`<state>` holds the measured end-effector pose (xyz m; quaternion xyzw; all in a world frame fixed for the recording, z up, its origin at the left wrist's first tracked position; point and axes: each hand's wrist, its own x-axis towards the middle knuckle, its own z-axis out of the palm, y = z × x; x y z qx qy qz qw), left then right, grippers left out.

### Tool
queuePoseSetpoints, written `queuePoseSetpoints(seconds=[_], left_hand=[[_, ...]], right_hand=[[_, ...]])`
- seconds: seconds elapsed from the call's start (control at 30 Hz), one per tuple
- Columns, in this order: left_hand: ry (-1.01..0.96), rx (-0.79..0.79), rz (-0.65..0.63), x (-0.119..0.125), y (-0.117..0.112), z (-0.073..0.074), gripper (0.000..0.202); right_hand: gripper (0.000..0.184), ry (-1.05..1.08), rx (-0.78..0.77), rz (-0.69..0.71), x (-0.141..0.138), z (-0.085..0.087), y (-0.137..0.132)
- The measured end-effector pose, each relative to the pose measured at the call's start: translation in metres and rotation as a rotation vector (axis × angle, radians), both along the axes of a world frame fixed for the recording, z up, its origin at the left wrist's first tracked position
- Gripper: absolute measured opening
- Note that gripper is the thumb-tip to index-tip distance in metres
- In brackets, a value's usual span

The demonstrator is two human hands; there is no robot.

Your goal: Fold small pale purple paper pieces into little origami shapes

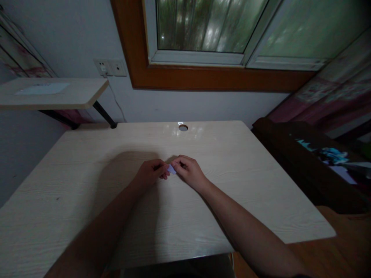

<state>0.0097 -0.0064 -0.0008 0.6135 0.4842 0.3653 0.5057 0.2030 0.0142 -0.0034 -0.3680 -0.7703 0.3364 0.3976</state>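
Note:
A small piece of pale purple paper (171, 169) shows between my two hands, over the middle of the desk. Its exact folds are too small to make out. My left hand (152, 171) pinches its left side between thumb and fingers. On the other side, my right hand (187, 170) grips it with the thumb on top and the fingers curled. Both hands are close together, low over the desktop, and their fingers cover part of the paper.
The pale wood-grain desk (232, 200) has a round cable hole (183, 127) near its back edge. A raised shelf (87, 94) with a white sheet (43, 88) stands at the back left. To the right, a dark cabinet (290, 154) holds blue and pale items.

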Motion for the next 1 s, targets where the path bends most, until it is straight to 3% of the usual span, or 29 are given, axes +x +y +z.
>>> queuePoseSetpoints(seconds=[0.47, 0.77, 1.0], left_hand=[[0.014, -0.004, 0.047, 0.000, 0.000, 0.002, 0.034], [0.029, 0.002, 0.042, 0.000, 0.000, 0.003, 0.032], [0.039, 0.005, 0.036, 0.000, 0.002, -0.001, 0.033]], right_hand=[[0.031, -0.016, -0.073, -0.092, 0.001, -0.004, 0.002], [0.033, 0.041, -0.238, 0.019, 0.001, -0.008, 0.004], [0.032, 0.080, -0.262, -0.010, 0.003, -0.013, 0.006]])
